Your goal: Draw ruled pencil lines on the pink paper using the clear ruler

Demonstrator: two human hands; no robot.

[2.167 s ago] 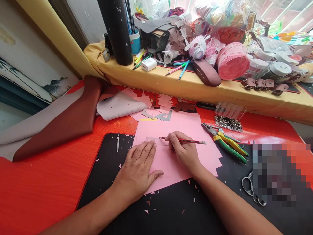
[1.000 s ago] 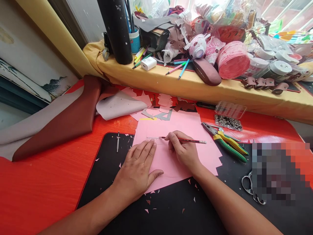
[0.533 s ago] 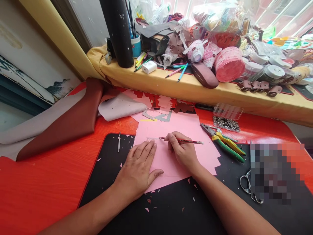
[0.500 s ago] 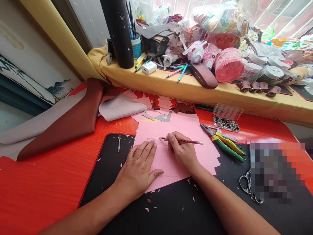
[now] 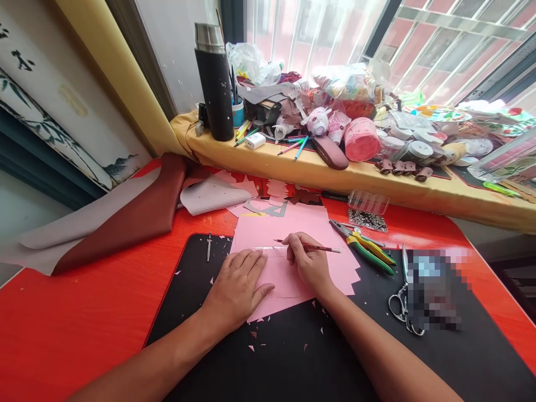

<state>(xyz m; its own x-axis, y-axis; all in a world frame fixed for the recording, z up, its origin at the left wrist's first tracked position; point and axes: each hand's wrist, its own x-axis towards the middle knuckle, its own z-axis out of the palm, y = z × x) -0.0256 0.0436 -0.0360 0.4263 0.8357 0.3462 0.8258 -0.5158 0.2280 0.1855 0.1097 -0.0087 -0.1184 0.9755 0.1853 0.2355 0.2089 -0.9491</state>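
Black matting (image 5: 268, 379) fills the nearest stretch of the desk (image 5: 96, 329), sprinkled with tiny paper scraps (image 5: 251, 348). Above them the left hand (image 5: 237, 285) lies palm down on pink paper (image 5: 304, 220), its grip spread flat, clamped on nothing, fingertips beside the near edge of a clear ruler (image 5: 270, 247). With only fingertips near that edge, the ruler could pivot if the pressure is uneven, and a pencil stroke would run crooked. More than one sheet seems to be layered here, so the top one might creep over the next if the palm lifts.

The right hand (image 5: 307, 262) has its grip closed on a red pencil (image 5: 322, 248) lying low over the paper; I can't tell whether its point touches. Held so flat, it may smear or skip.

To the right, scissors (image 5: 402, 290) and pliers (image 5: 371, 254) sit well apart from the forearm; a wide elbow sweep could knock the scissors. Farther off, an open box of small metal parts (image 5: 367, 219) would spill if jolted. Last comes a cloth-covered ledge (image 5: 268, 159), crowded, with a tall flask (image 5: 214, 89).
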